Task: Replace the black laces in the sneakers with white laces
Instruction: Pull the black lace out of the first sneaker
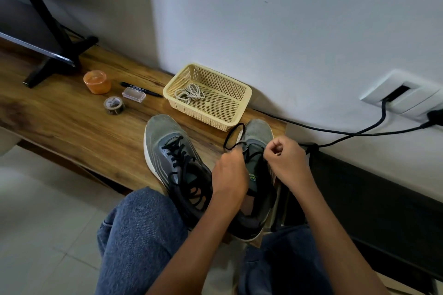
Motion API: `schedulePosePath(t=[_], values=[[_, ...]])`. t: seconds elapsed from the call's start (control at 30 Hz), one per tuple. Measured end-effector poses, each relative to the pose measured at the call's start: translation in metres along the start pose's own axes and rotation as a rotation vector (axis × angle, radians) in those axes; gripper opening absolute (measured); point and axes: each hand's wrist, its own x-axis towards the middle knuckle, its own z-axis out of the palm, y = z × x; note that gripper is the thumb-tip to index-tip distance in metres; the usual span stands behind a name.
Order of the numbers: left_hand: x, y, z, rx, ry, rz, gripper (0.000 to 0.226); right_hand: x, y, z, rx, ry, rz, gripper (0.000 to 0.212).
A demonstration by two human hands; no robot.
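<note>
Two grey sneakers stand side by side on the wooden shelf [72, 117]. The left sneaker [167, 148] is fully laced in black, its lace ends lying loose in the opening. Over the right sneaker [259, 134] both my hands work. My left hand [229, 172] pinches the black lace [233, 136], which loops up beside the toe. My right hand [285, 158] is curled above the sneaker's right side; what it holds is hidden. White laces [190, 94] lie bundled in the beige basket [242, 103] behind the sneakers.
Left of the basket lie a black pen [137, 87], a clear plastic box [133, 94], a tape roll [114, 105] and an orange jar [97, 81]. A black stand [57, 55] is at far left. Black cables [335, 132] run from a wall outlet [405, 96].
</note>
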Motion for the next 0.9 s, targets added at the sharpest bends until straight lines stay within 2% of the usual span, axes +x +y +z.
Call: schedulePosePath(t=[0.07,0.23,0.3,0.47,0.53,0.63,0.8,0.9], values=[[0.000,0.000,0.000,-0.009,-0.002,0.005,0.030,0.006,-0.001,0.009,-0.071,0.020,-0.024,0.004],[0.001,-0.001,0.000,-0.030,-0.017,-0.011,0.028,0.020,-0.002,0.030,-0.307,-0.085,-0.055,0.017],[0.002,-0.002,0.000,-0.028,-0.020,-0.014,0.026,0.023,-0.002,0.035,-0.360,-0.062,-0.061,0.020],[0.001,-0.002,0.000,-0.026,-0.026,-0.009,0.028,0.022,-0.005,0.044,-0.391,0.004,-0.071,0.009],[0.001,-0.002,0.000,-0.022,-0.026,-0.010,0.029,0.022,-0.007,0.044,-0.351,-0.012,-0.040,0.014],[0.001,-0.002,-0.001,-0.005,-0.017,-0.015,0.033,0.020,-0.014,0.032,-0.248,-0.126,0.031,0.017],[0.002,-0.002,0.000,-0.010,-0.014,-0.025,0.025,0.003,-0.018,-0.001,-0.022,-0.304,0.026,0.009],[0.003,-0.003,0.000,-0.019,-0.006,-0.034,0.023,-0.006,-0.016,-0.019,0.101,-0.516,-0.026,0.004]])
